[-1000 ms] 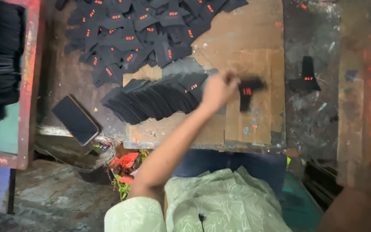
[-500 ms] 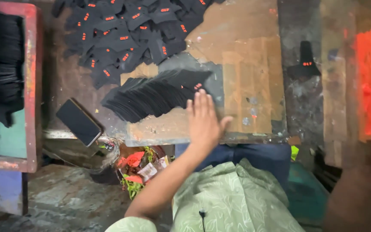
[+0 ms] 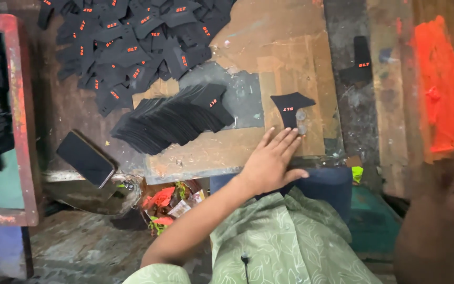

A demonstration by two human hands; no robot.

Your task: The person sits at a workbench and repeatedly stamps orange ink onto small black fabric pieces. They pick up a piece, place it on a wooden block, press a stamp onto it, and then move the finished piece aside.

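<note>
My left hand (image 3: 270, 162) lies flat and open, palm down, on the front edge of the wooden board (image 3: 290, 47), holding nothing. Just beyond its fingertips a single black fabric piece with orange print (image 3: 290, 105) lies on the board, with two small round discs (image 3: 301, 121) beside it. To the left of the hand sits a fanned stack of black pieces (image 3: 174, 118). A loose heap of printed black pieces (image 3: 132, 42) covers the far left of the table. My right hand cannot be made out; only a blurred brown shape (image 3: 437, 215) shows at the lower right.
A dark phone (image 3: 85, 158) lies at the table's left front corner. A red-framed tray (image 3: 14, 126) with black material stands at the left. An orange-stained patch (image 3: 440, 84) marks the right. Another black piece (image 3: 361, 63) lies on the dark strip. Scraps (image 3: 166, 202) lie below.
A second ago my left hand was shut on a black piece over the board. That piece now lies on the board, and the hand rests open near the front edge.
</note>
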